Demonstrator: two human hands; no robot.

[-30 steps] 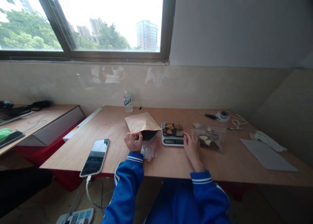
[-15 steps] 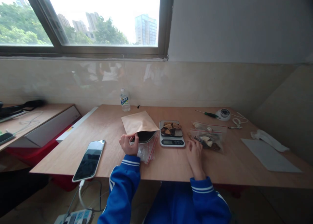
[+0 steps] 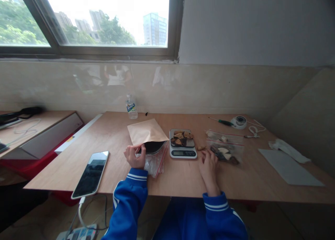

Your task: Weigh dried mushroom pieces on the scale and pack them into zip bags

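Note:
My left hand (image 3: 135,156) is closed on the open mouth of a brown paper envelope (image 3: 146,132), whose dark inside shows. A crumpled clear zip bag (image 3: 155,162) lies under and beside that hand. My right hand (image 3: 208,164) rests on the table with fingers curled, touching the near edge of a clear zip bag of brown and pale slices (image 3: 225,150); whether it holds anything is unclear. A small digital scale (image 3: 182,152) with several dried slices on its pan stands between my hands. One loose slice (image 3: 201,148) lies just right of the scale.
A phone (image 3: 90,173) on a cable lies at the table's front left. A small bottle (image 3: 131,107) stands by the wall. A screwdriver (image 3: 221,121), a tape roll (image 3: 239,121), a white sheet (image 3: 289,168) and a cloth (image 3: 288,149) are at the right. A second desk (image 3: 39,128) is at the left.
My right hand has drawn back from the scale's right side toward the bag of slices. A loose slice now lies beside the scale. My left hand keeps hold of the envelope.

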